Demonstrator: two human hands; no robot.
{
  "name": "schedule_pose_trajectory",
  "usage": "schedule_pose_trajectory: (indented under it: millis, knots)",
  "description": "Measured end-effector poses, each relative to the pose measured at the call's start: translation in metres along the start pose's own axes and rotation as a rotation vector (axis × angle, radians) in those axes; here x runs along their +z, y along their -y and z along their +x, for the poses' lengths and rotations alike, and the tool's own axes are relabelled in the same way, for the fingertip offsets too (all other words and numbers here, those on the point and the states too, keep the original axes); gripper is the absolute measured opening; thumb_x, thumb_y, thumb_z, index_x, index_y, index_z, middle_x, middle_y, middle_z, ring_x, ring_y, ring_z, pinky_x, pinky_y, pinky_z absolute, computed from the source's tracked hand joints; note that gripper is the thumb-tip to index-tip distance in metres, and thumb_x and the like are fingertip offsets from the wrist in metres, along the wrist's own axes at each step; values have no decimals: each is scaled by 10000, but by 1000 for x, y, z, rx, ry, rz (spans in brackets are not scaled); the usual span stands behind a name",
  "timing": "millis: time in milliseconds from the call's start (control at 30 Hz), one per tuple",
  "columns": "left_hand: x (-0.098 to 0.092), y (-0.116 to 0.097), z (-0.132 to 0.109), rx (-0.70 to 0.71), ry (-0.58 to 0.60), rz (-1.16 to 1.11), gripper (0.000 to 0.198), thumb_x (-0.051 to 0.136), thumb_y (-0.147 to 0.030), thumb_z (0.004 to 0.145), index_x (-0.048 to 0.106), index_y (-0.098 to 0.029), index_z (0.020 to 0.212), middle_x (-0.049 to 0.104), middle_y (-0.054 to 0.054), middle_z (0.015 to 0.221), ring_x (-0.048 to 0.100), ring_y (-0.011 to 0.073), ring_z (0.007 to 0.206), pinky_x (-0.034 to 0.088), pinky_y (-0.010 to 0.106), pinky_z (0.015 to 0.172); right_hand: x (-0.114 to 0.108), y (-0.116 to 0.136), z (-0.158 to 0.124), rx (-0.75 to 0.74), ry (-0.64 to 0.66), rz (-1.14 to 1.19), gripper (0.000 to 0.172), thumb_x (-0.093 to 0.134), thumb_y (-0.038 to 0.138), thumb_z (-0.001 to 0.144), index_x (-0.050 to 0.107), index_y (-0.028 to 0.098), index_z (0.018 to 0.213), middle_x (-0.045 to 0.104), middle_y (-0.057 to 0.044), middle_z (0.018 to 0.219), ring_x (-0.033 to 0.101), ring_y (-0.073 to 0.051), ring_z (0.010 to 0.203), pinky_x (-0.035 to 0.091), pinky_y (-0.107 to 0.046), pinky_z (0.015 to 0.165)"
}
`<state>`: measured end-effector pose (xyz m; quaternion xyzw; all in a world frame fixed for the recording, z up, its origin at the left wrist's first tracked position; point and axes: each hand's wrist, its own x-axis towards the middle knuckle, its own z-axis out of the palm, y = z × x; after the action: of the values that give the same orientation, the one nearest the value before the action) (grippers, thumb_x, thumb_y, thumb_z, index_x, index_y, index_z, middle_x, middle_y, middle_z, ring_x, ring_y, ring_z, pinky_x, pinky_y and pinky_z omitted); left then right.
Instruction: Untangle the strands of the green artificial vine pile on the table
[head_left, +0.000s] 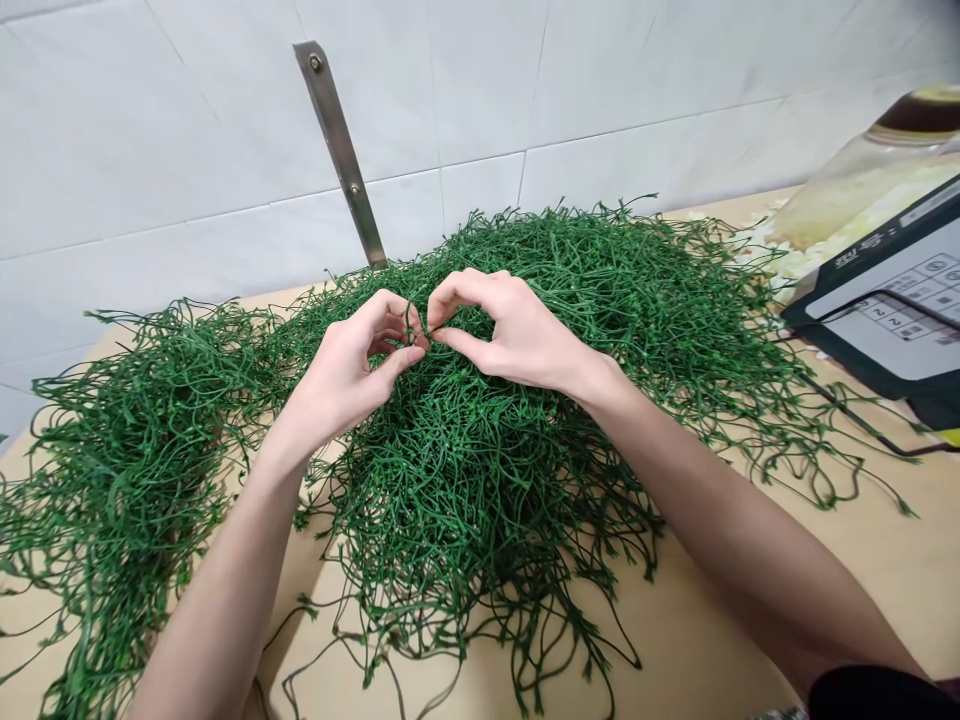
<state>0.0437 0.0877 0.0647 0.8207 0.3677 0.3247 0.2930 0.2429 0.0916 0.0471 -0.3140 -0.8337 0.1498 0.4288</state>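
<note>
A big tangled heap of thin green plastic-looking stems (487, 480), many with small forked tips, spreads over the table. Above its middle, my left hand (360, 350) is closed in a pinch, with a bit of green stem showing at its fingertips. Close beside it, my right hand (514, 330) pinches the thin end of what looks like the same stem between thumb and forefinger. The fingertips of both hands almost meet. Most of the held stem is hidden by the fingers or lost against the heap.
A second clump of green stems (142, 470) lies at the left. Behind the heap, a metal strip with bolts (341, 150) stands against the white tiled wall (615, 80). At the right are a clear jar (832, 190), a dark-framed printed box (900, 290) and pale flowers on the wooden table (885, 560).
</note>
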Motion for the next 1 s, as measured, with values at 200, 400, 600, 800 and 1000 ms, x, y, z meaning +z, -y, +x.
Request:
schedule_pose_trajectory:
  millis: [200, 400, 600, 800, 1000]
  knots:
    - [1, -6, 0, -34, -7, -47, 182, 618, -209, 815, 444, -223, 868, 599, 18, 866, 596, 136, 808, 531, 276, 707, 1, 4, -1, -49, 7, -108, 95, 605, 195, 806, 591, 174, 898, 690, -30, 915, 589, -207, 907, 303, -370, 889]
    - [1, -9, -1, -50, 44, 9, 173, 608, -214, 834, 470, -213, 937, 623, 9, 827, 608, 130, 756, 543, 280, 701, 2, 5, -2, -69, 35, -217, 118, 540, 166, 845, 545, 177, 962, 673, -36, 923, 588, -200, 868, 294, -397, 903]
    - [2, -5, -1, -91, 10, 11, 179, 629, -215, 809, 471, -212, 892, 609, -7, 760, 610, 124, 669, 544, 265, 629, 10, 6, -2, -112, 80, -456, 227, 438, 168, 896, 495, 146, 1114, 698, -85, 922, 564, -260, 971, 277, -496, 968]
    - [4, -4, 0, -88, -9, -69, 172, 637, -224, 815, 488, -212, 902, 640, 21, 825, 654, 152, 735, 569, 280, 644, 15, 3, -2, -192, 11, -513, 228, 445, 142, 880, 518, 170, 1094, 683, -80, 908, 522, -285, 1042, 283, -536, 999]
    - [4, -3, 1, -75, -27, -173, 212, 655, -244, 817, 474, -219, 925, 638, 38, 918, 673, 175, 873, 590, 324, 767, 15, 3, -2, -262, -13, -463, 244, 417, 85, 883, 515, 170, 1090, 647, -79, 992, 483, -268, 1137, 333, -474, 965]
